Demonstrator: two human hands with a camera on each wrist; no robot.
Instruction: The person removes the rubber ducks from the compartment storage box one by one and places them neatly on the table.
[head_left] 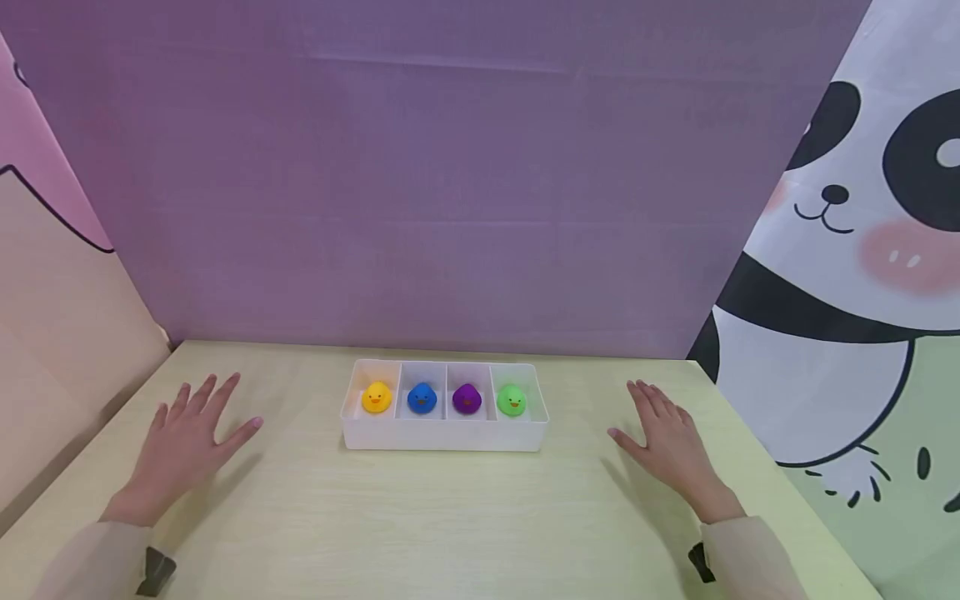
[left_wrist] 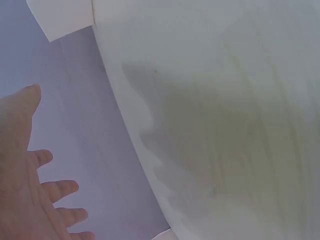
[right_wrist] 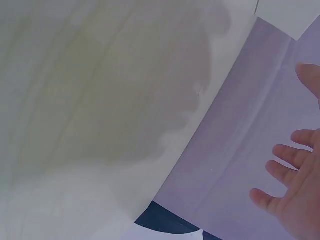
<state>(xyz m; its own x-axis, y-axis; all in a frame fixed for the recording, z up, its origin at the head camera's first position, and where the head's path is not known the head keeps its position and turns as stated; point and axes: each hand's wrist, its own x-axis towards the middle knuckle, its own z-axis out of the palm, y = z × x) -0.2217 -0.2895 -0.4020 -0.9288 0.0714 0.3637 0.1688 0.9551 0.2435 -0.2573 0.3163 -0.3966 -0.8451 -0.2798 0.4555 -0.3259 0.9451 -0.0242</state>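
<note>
Pale wood desk carries everything. Left hand lies flat on it, fingers spread and holding nothing, well left of a white tray. Its four compartments hold a yellow duck, blue duck, purple duck and green duck. Right hand rests flat, fingers straight, well right of the tray.

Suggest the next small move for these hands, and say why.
Probably the right hand reaching inward to the green duck, the nearest one. Both it and the left hand lie open and flat on the table, holding nothing, either side of the white tray. Yellow, blue and purple ducks fill its other compartments, untouched.
</note>
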